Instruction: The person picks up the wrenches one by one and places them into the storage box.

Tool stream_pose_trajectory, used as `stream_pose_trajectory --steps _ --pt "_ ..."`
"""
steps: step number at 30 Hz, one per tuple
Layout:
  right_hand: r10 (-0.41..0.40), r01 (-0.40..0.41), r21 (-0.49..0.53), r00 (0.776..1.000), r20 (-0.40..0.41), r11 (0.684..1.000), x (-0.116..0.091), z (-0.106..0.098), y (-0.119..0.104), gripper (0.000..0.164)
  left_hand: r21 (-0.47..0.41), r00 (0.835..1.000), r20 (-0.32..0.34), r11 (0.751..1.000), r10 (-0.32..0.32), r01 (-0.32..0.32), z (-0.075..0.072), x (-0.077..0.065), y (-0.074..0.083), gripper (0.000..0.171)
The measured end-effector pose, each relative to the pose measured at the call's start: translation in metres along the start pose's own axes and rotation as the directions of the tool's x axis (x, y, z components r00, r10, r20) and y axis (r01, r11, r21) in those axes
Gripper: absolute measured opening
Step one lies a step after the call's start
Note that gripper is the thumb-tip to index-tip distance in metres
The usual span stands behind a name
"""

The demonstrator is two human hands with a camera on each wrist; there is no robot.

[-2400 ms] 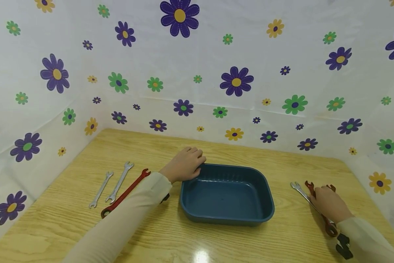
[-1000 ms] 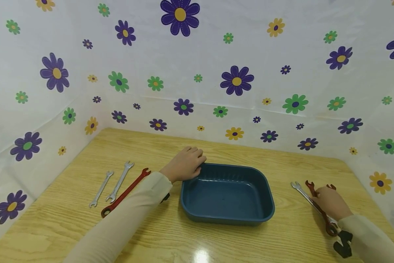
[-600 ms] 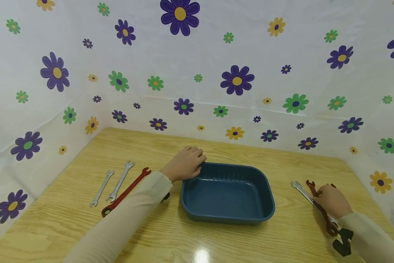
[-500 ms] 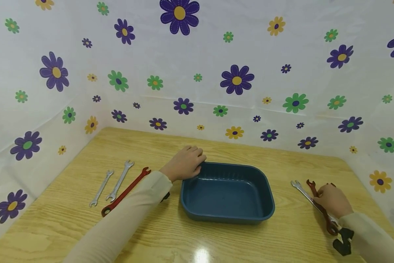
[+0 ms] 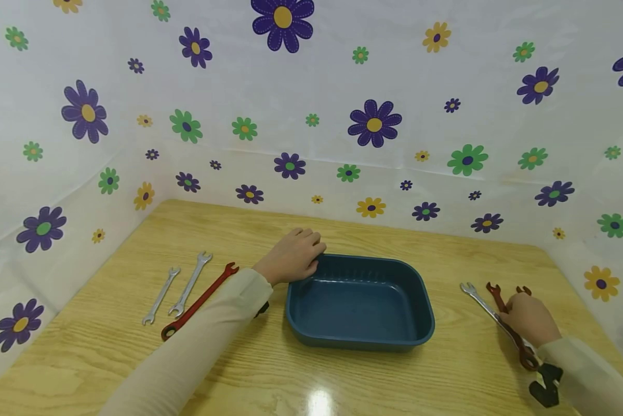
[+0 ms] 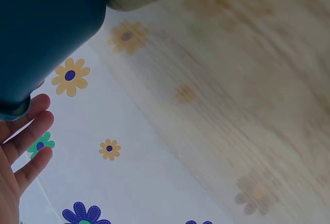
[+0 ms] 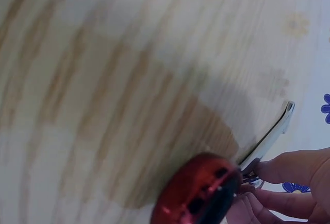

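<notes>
My left hand point(image 5: 290, 255) holds the back-left corner of a dark blue plastic tray point(image 5: 360, 346), fingers over the rim. In the left wrist view several of its fingertips point(image 6: 44, 118) show beside the tray's wall. Over on the right, my right hand point(image 5: 532, 318) pinches a red ratchet wrench point(image 5: 516, 341) between thumb and fingers. The wrench's ring end looms large in the right wrist view. Alongside it lies a silver open-ended wrench point(image 5: 480, 299), partly covered by the red one. Another red open end point(image 5: 523, 290) pokes out behind the hand; the rest is hidden.
Left of the tray lie a small silver wrench point(image 5: 160, 296), a longer silver wrench point(image 5: 190, 284) and a red ratchet wrench point(image 5: 202, 299), which my left sleeve point(image 5: 202, 341) passes close to. A flowered white sheet point(image 5: 321, 104) stands behind the wooden table point(image 5: 342, 384).
My right hand and the red wrench it holds have shifted slightly to the right, while the silver wrench beside them stays. The left hand and the tray have not moved.
</notes>
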State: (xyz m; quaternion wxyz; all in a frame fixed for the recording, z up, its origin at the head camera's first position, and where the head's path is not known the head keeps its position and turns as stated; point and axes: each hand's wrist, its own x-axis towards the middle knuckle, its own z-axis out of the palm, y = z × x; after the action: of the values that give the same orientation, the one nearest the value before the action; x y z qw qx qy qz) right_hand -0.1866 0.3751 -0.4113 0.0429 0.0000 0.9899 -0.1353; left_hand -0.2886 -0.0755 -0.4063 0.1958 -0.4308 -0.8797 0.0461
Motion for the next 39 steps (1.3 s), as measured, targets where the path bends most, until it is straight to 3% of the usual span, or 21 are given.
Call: stream_pose_trajectory --steps 8,15,22,31,39 --pt "-0.011 0.01 -0.034 1.0 -0.01 0.999 -0.004 0.002 0.002 0.029 0.003 1.0 0.004 1.0 0.001 -0.001 -0.001 0.0 0.001 0.01" --pt "0.029 -0.028 -0.023 0.999 0.018 0.999 -0.005 0.0 0.002 0.025 0.012 1.0 0.001 1.0 -0.001 0.001 -0.001 0.0 0.001 0.01" --pt "0.007 -0.007 -0.043 1.0 -0.011 0.999 -0.005 0.003 0.006 0.026 0.012 1.0 -0.001 1.0 -0.001 0.001 0.001 0.0 0.001 0.01" --pt "-0.03 0.029 -0.048 0.999 -0.015 0.998 -0.005 0.0 0.011 0.014 0.003 1.0 -0.017 1.0 0.001 -0.001 -0.001 -0.001 0.001 0.009" --pt "-0.032 0.031 -0.031 0.999 -0.025 0.999 -0.006 -0.001 0.014 0.018 0.009 1.0 -0.009 1.0 -0.001 0.001 0.001 -0.001 0.0 0.011"
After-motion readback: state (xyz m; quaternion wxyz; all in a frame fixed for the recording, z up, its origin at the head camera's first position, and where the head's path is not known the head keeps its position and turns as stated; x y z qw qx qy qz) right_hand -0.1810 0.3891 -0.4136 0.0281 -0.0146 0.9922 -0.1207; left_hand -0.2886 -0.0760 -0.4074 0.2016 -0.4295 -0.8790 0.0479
